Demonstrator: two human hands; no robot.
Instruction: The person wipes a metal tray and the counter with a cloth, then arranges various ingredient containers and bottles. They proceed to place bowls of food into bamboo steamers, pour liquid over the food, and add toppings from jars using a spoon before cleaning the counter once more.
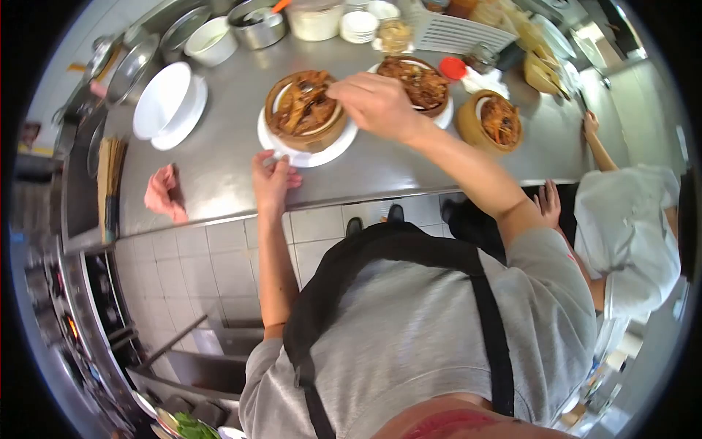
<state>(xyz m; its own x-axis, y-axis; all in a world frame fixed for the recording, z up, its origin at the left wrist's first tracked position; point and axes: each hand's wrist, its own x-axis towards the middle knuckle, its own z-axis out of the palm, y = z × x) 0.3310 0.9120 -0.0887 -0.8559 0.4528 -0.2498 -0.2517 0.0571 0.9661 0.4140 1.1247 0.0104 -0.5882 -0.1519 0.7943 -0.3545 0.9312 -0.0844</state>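
My right hand (376,104) is closed in a pinch over a round bamboo steamer (335,134) of brown, sauced food (303,110). A small shiny spoon (306,86) shows at its fingertips, resting on the food; its handle is mostly hidden. Under the steamer lies a white plate (316,159). At the plate's near left rim, my left hand (273,181) has its fingers curled against the edge. Just behind my right hand stands a second filled steamer (444,110) on its own white plate. A smaller bamboo container (475,130) of similar food sits farther right.
Stacked white bowls (164,102), a crumpled pink cloth (165,194) and a bundle of thin sticks (110,175) lie left on the steel counter (227,172). Pots, small dishes (359,26) and a white basket (461,31) line the back. A person in white (621,227) stands at right.
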